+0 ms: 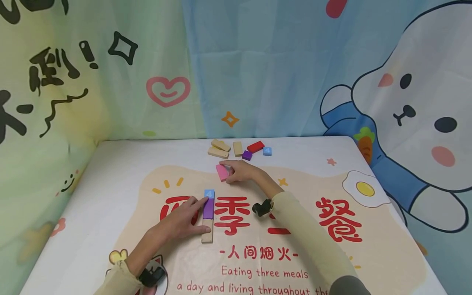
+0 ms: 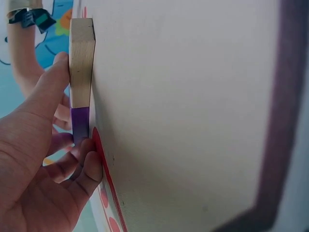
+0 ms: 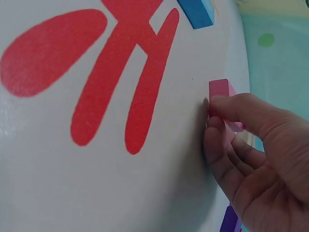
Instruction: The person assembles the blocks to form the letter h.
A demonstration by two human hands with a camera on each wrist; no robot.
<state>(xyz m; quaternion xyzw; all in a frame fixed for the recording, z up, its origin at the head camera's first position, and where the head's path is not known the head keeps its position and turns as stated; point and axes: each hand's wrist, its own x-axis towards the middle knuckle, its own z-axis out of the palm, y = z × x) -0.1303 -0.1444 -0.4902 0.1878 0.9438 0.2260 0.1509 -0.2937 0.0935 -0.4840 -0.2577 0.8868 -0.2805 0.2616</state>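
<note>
A row of end-to-end blocks lies on the printed tabletop: a light blue block [image 1: 209, 193] marked 4 at the far end, a purple block [image 1: 208, 209] in the middle and a plain wooden block [image 1: 207, 237] nearest me. My left hand [image 1: 178, 221] rests along the row's left side. Its index fingertip touches near the seam of blue and purple, and its thumb [image 2: 58, 77] lies against the wooden block. Beyond the row, my right hand [image 1: 241, 170] pinches a pink block [image 3: 219, 87] between thumb and fingers, close over the table.
At the table's back lie loose blocks: several plain wooden ones [image 1: 218, 153], a red one [image 1: 255, 146], a small purple one [image 1: 247, 155] and a blue one [image 1: 267, 151] marked 4. A printed curtain [image 1: 258, 82] hangs right behind the table's back edge.
</note>
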